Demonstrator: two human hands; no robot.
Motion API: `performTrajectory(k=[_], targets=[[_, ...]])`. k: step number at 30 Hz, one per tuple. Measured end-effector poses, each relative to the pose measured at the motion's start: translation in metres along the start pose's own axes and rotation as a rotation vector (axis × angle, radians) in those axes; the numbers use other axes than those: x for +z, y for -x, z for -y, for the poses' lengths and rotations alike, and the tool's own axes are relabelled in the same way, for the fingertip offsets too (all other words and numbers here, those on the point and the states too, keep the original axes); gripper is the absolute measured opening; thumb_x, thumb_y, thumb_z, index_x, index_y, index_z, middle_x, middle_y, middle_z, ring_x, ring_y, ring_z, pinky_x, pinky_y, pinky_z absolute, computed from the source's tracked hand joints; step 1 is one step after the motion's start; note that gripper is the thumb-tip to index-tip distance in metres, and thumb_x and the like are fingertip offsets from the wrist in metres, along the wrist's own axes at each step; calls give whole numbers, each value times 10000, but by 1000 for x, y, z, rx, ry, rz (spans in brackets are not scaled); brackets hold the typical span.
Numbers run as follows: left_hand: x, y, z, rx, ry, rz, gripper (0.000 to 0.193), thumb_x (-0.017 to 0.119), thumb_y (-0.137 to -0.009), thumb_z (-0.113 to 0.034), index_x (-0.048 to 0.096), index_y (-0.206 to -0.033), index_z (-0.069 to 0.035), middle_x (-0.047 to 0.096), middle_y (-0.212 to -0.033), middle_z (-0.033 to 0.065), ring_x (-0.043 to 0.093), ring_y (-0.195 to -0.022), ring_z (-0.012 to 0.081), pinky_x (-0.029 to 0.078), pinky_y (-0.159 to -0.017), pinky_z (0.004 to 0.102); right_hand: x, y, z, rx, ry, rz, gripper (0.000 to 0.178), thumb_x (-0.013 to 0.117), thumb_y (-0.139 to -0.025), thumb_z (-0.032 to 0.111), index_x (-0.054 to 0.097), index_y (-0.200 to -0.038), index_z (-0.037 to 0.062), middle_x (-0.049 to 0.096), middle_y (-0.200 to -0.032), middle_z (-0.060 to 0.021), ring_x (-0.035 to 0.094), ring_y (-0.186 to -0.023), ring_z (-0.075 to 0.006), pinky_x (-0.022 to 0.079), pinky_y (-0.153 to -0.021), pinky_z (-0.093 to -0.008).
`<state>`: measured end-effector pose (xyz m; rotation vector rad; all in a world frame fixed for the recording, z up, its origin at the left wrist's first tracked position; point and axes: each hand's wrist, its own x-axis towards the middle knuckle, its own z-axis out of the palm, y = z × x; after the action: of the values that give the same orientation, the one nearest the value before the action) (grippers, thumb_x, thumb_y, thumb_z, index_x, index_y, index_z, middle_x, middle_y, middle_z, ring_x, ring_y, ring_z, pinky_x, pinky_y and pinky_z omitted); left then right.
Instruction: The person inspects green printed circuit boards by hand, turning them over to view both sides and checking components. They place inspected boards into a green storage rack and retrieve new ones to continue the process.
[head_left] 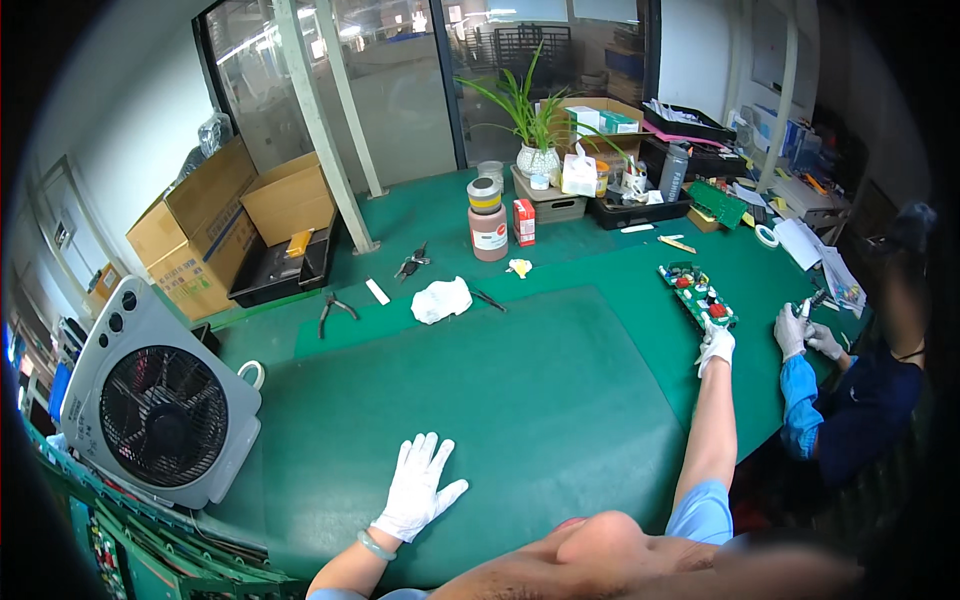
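Observation:
My left hand [418, 490], in a white glove, lies flat on the green mat [470, 390] with its fingers spread and nothing in it. A green circuit board [697, 293] carrying red, white and dark parts is at the end of my outstretched right arm. My right hand [715, 345], gloved too, grips its near end. Beyond the left hand lie a crumpled white cloth [440, 300], pliers [336, 312] and a small dark tool [412, 262].
A grey box fan [160, 400] stands at the left edge. At right a co-worker's gloved hands [792, 332] hold a dark object I cannot make out. Farther back are a pink-brown bottle [488, 235], a red-white box [524, 222], a potted plant [538, 160] and cartons [195, 235].

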<state>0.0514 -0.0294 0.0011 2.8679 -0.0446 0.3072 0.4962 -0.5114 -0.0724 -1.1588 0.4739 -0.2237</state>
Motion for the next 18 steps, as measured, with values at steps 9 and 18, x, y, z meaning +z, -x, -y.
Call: performTrajectory(k=[9,18], targets=[[9,5,14,45,-2,-86,703,597,-863,-502,474,-1347,-7,467,-1352,291,410,-1289,438,250,-1110,538,-11,237,-32,45,-82,110,221,685,-794,50,499,-848,157,391,-557,79,337,-378,-51,265,-325,-220],[19,5,40,-28,528,-357,531,674,-866,-216,494,-1308,17,519,-1325,232,477,-1260,372,344,-1090,448,36,503,-61,317,473,753,258,632,-899,167,613,-1135,62,578,-686,7,423,-423,-50,349,-382,-213]])
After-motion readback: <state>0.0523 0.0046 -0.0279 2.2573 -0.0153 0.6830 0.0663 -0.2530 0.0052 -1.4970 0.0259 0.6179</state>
